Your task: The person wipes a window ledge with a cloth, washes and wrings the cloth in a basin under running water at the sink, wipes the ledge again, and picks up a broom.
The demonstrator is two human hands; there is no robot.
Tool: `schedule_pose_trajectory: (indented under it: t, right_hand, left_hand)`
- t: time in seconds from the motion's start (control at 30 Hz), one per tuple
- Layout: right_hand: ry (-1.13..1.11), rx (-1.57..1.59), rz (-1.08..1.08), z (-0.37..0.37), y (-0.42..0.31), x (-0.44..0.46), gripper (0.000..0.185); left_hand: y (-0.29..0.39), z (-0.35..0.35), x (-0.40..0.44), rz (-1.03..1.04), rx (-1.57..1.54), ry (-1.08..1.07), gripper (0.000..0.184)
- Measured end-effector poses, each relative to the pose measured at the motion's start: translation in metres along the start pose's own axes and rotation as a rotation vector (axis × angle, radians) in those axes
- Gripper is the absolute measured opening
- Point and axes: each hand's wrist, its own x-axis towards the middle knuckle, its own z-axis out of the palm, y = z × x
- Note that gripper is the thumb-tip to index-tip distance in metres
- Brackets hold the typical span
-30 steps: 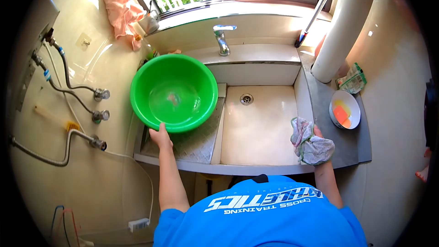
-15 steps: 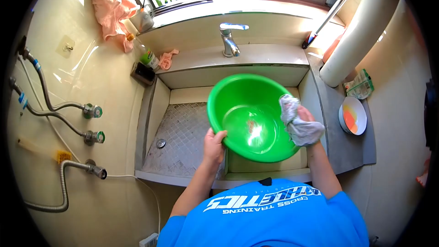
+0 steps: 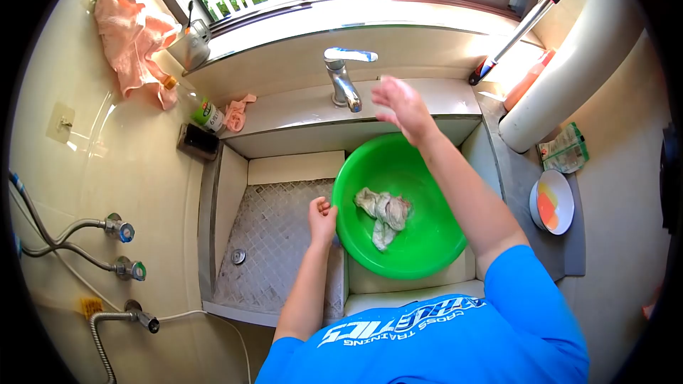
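Steadying, apparently, the round green plastic basin (image 3: 435, 243), the half-curled left hand (image 3: 323, 217) meets its nine-o'clock rim, grip unclear. The crumpled pale cloth (image 3: 388, 213) lies inside; the empty, loosely open right hand (image 3: 404, 108) is raised beside the silver metal faucet (image 3: 342, 87), at eleven o'clock.

Vivid green basin (image 3: 441, 235) as I see it, blue shirt (image 3: 434, 341) with white lettering, pale pink towel (image 3: 131, 39), grey-white cloth (image 3: 388, 215), diamond-patterned grey basin floor (image 3: 274, 235), red-and-black grip on a silver pole (image 3: 523, 28), white bowl (image 3: 563, 195)
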Motion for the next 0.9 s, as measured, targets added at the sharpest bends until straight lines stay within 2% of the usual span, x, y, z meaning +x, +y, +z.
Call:
schedule_pose_trajectory:
  t: [0.1, 0.17, 0.3, 0.4, 0.43, 0.5, 0.57, 0.63, 0.7, 0.77, 0.83, 0.87, 0.9]
  right_hand:
    - [-0.065, 0.148, -0.002, 0.016, -0.03, 0.037, 0.067]
    - [-0.049, 0.476, 0.0, 0.027, -0.051, 0.046, 0.063]
    - [-0.073, 0.505, -0.097, 0.044, -0.068, 0.042, 0.06]
    - [-0.14, 0.13, -0.217, 0.036, -0.054, 0.034, 0.053]
    - [-0.134, 0.13, -0.197, 0.027, -0.045, 0.026, 0.053]
    - [-0.085, 0.005, -0.18, 0.008, -0.031, -0.001, 0.043]
    - [-0.021, -0.06, 0.003, -0.019, 0.01, -0.029, 0.034]
    - [-0.042, -0.268, 0.151, -0.053, 0.074, -0.056, 0.036]
    - [-0.092, -0.76, 0.213, -0.082, 0.144, -0.087, 0.041]
    - [0.036, -1.098, 0.263, -0.085, 0.195, -0.129, 0.045]
    - [-0.016, -0.927, 0.179, -0.09, 0.255, -0.162, 0.048]
    - [-0.005, -0.919, 0.179, -0.086, 0.252, -0.161, 0.048]
    - [-0.116, -0.828, 0.292, -0.079, 0.25, -0.159, 0.045]
  left_hand:
    - [0.009, -0.007, -0.006, 0.128, 0.165, 0.049, 0.044]
    - [0.015, -0.013, -0.012, 0.155, 0.175, 0.056, 0.042]
    - [0.031, -0.021, -0.028, 0.178, 0.196, 0.061, 0.038]
    - [0.046, -0.023, -0.042, 0.182, 0.217, 0.042, 0.034]
    - [0.048, -0.023, -0.044, 0.162, 0.222, 0.038, 0.034]
    - [0.049, -0.022, -0.047, 0.269, 0.318, 0.006, 0.028]
    - [0.056, -0.018, -0.05, 0.273, 0.357, -0.038, 0.027]
    - [0.057, -0.009, -0.053, 0.282, 0.392, -0.085, 0.025]
    - [0.056, 0.001, -0.054, 0.294, 0.392, -0.187, 0.023]
    - [0.049, 0.012, -0.055, 0.298, 0.388, -0.232, 0.023]
    - [0.046, 0.023, -0.058, 0.232, 0.299, -0.291, 0.024]
    - [0.044, 0.027, -0.057, 0.146, 0.285, -0.335, 0.023]
    - [0.043, 0.03, -0.057, 0.15, 0.293, -0.341, 0.023]
